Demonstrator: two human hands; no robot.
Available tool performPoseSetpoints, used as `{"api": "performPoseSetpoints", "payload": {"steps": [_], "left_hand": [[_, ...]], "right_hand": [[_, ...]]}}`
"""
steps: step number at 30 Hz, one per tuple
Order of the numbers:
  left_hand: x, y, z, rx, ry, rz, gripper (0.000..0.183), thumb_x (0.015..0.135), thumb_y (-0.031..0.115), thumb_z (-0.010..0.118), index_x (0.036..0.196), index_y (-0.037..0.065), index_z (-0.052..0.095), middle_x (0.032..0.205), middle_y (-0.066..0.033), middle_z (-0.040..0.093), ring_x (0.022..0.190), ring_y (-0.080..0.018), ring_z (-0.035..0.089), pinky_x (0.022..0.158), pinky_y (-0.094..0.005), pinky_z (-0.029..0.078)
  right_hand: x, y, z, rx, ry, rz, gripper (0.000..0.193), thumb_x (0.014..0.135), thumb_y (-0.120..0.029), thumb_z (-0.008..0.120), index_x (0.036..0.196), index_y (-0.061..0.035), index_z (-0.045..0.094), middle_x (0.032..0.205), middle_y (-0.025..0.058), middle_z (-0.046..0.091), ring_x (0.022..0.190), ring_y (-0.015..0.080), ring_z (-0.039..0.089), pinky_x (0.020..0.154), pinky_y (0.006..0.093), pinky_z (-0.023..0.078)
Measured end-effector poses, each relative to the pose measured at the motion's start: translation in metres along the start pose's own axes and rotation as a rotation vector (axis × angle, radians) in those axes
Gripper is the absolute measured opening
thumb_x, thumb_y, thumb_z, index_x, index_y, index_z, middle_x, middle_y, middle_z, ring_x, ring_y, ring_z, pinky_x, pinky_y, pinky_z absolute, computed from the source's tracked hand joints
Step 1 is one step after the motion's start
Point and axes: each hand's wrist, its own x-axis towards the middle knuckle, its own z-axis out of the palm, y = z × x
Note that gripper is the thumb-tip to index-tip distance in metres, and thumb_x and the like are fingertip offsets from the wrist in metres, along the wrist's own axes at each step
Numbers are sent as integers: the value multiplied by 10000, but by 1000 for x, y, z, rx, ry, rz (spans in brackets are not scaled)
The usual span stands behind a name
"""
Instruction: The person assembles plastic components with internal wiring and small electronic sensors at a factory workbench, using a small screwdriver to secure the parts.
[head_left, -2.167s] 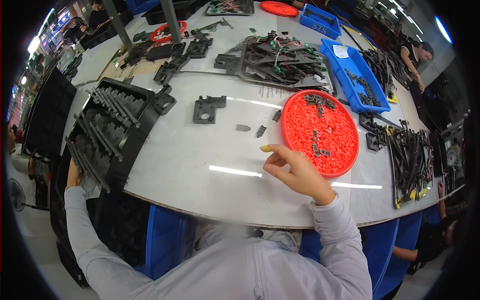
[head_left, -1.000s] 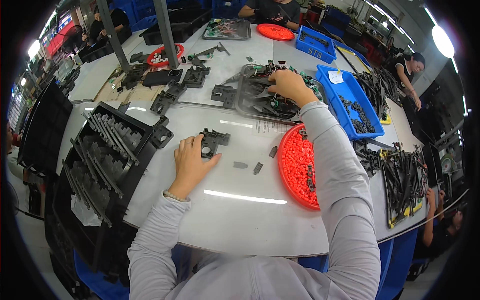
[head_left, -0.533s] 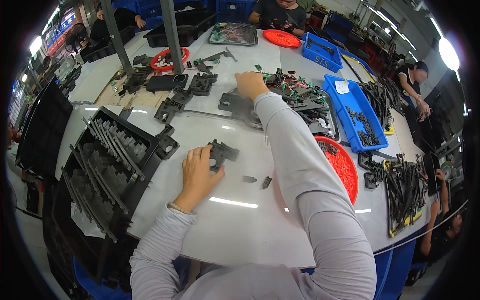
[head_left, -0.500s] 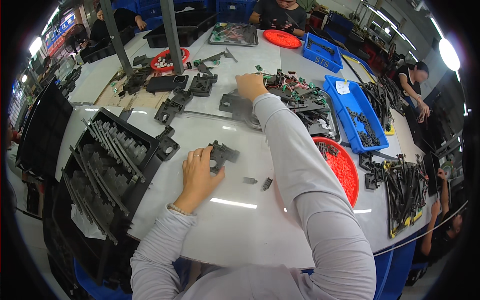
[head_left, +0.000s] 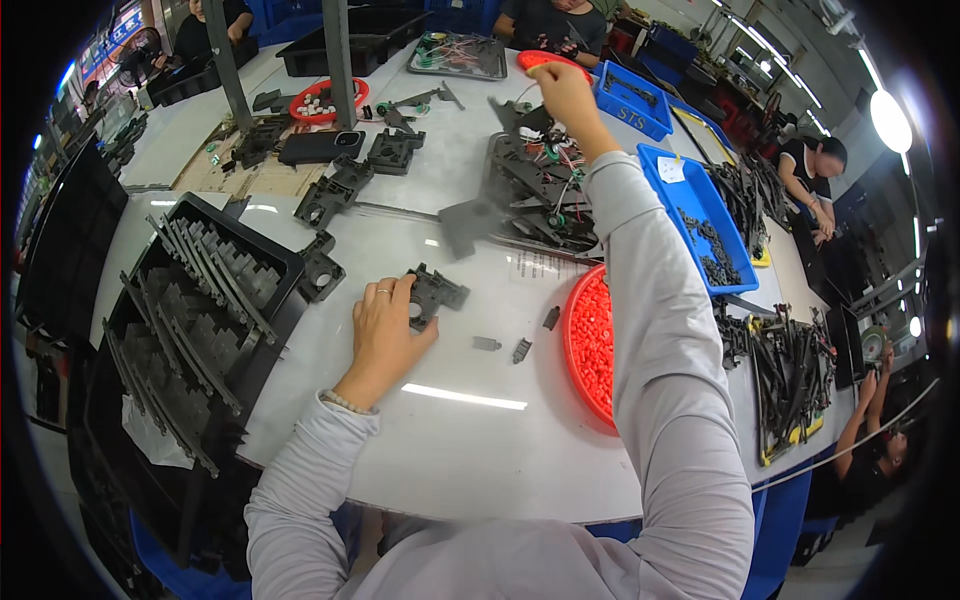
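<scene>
My left hand (head_left: 383, 325) lies on the white table with thumb and fingers around a dark grey plastic housing (head_left: 436, 294) that has a round hole. My right hand (head_left: 566, 98) is raised at the far side, above a metal tray heaped with wired parts (head_left: 545, 185). Its fingers are pinched on a thin wire, and a blurred dark part (head_left: 512, 116) seems to hang below. A smeared flat grey piece (head_left: 464, 228) shows at the tray's near left corner. Two small grey parts, a pale one (head_left: 487, 343) and a darker one (head_left: 522, 350), lie right of the housing.
A red bowl of small red pieces (head_left: 572, 350) stands beside my right forearm. Blue bins (head_left: 735, 235) are beyond it on the right. A black crate of long grey strips (head_left: 290, 262) is at left. More housings (head_left: 330, 195) and a phone (head_left: 322, 147) lie further back. Other people work around.
My right hand has lifted from the tray's left side and moved up, away and right, drawing wired parts along. The flat grey piece has shifted nearer. My left hand stays on the housing.
</scene>
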Motion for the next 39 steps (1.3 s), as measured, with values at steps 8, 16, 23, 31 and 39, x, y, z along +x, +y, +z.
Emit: {"api": "performPoseSetpoints", "payload": {"steps": [8,16,23,31,39], "left_hand": [[-1,-6,1,-78,42,-36,571,654,210,679,1149,9,479,1018,-147,513,979,-309,480,791,-418,410],[-2,-44,-10,-396,115,-259,652,669,230,672,1207,-54,439,1120,-221,511,1051,-330,505,891,-356,409],[-10,-27,-23,-635,239,-331,619,717,207,698,1206,-77,447,1034,-147,581,890,-182,571,787,-269,449],[-23,-10,-33,-983,345,-383,606,747,102,698,1249,-59,399,998,-87,571,818,-97,547,698,-205,449],[-42,4,-40,-1030,420,-218,644,738,22,691,1280,-41,348,1002,-93,555,851,-107,544,726,-217,460]], "right_hand": [[-30,-66,-78,780,-48,61,235,871,-145,511,1004,12,624,617,-24,495,530,50,456,493,210,410],[-153,-102,-46,874,-374,304,229,903,-171,510,1029,-9,612,659,-38,477,577,56,426,550,203,388],[-215,-83,-19,735,-576,364,219,889,-161,506,1012,-23,621,755,-20,550,633,50,460,567,206,384],[-235,-101,-24,-76,-222,-418,170,797,-145,563,891,-24,635,792,135,596,762,297,562,737,379,454],[-278,-147,17,-468,-590,-357,375,694,-344,662,896,-43,566,696,109,619,721,276,597,640,375,435]]}}
